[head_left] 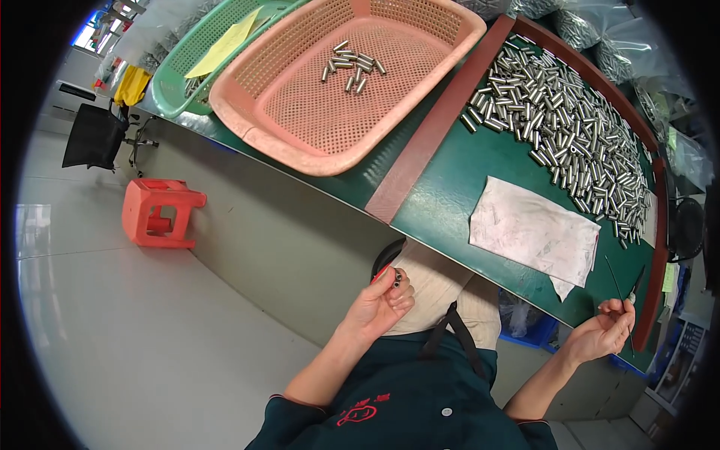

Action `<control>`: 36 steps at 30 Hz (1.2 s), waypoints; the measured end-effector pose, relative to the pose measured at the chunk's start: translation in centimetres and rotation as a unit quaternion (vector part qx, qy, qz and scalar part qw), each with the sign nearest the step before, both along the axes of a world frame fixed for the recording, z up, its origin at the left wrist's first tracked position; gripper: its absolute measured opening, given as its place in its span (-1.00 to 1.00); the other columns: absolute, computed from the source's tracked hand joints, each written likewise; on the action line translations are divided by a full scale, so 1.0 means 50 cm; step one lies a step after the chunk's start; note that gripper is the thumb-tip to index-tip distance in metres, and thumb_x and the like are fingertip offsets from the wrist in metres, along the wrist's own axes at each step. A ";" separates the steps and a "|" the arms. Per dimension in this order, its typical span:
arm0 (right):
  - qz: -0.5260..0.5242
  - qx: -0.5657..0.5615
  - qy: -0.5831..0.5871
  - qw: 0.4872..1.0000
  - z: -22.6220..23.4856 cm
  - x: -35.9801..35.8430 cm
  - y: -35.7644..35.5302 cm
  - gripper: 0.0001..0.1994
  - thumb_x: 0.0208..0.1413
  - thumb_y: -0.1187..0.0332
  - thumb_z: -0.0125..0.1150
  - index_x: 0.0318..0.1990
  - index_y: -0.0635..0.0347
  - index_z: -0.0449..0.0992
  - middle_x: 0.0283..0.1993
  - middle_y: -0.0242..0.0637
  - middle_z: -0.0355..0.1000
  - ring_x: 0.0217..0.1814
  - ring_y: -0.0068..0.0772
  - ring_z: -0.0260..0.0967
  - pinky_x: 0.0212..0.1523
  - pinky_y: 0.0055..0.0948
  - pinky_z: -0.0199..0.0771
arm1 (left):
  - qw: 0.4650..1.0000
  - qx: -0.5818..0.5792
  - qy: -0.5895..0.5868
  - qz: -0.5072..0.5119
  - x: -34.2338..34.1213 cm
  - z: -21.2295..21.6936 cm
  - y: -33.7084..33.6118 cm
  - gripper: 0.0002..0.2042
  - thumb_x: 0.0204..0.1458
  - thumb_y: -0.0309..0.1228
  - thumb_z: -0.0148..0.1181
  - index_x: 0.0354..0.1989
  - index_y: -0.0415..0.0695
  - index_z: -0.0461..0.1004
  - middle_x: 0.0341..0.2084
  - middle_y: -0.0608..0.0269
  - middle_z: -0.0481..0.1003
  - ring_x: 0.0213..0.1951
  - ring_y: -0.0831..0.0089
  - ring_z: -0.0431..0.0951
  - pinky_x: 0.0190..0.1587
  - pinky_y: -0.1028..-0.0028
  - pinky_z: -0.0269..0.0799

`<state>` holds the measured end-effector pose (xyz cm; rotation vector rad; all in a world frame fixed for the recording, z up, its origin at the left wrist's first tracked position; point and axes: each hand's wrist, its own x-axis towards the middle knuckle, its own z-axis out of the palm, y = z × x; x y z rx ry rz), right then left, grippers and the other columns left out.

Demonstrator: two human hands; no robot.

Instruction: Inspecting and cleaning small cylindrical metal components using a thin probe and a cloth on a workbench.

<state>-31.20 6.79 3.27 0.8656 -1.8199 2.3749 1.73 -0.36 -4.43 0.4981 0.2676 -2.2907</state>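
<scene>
A long workbench [450,180] with a dark green top runs slantwise across the view. A reddish-brown wooden strip [435,124] crosses it, and a rim of the same wood edges its far side. Left of the strip a pink plastic basket [300,142] sits on the green top, with a green basket [176,94] just beside it, farther left. Right of the strip a wide heap of small metal tubes [566,135] lies spread over the surface. Nearer the front edge lies a stained white cloth [532,229], flat and partly overhanging the edge.
</scene>
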 end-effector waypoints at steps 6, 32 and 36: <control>0.000 -0.004 -0.004 1.000 0.001 0.002 -0.003 -0.68 0.33 0.30 -0.15 -0.17 0.42 0.45 -0.43 -0.23 0.40 -0.43 -0.52 0.24 -0.39 -0.57 0.19 | 0.999 -0.036 -0.008 -0.010 0.003 -0.001 0.000 -0.77 0.21 -0.28 0.00 -0.24 -0.21 0.46 -0.64 0.38 0.16 -0.53 0.60 0.09 -0.41 0.61 0.09; 0.014 0.004 -0.002 1.000 -0.001 0.001 0.001 -0.68 0.33 0.27 -0.15 -0.16 0.37 0.44 -0.42 -0.26 0.39 -0.41 -0.55 0.24 -0.37 -0.58 0.19 | 0.919 -0.192 -0.345 -0.001 -0.015 0.024 0.017 -0.87 0.14 -0.41 0.11 -0.29 -0.23 0.47 -0.57 0.38 0.36 -0.51 0.69 0.26 -0.44 0.64 0.18; 0.010 0.009 0.000 1.000 -0.001 -0.001 0.000 -0.68 0.33 0.26 -0.16 -0.16 0.37 0.44 -0.42 -0.26 0.40 -0.41 -0.55 0.24 -0.37 -0.58 0.19 | 0.762 -0.360 -0.538 0.001 -0.023 0.043 0.015 -0.94 0.01 -0.53 0.24 -0.38 -0.25 0.51 -0.52 0.44 0.47 -0.53 0.80 0.31 -0.48 0.71 0.22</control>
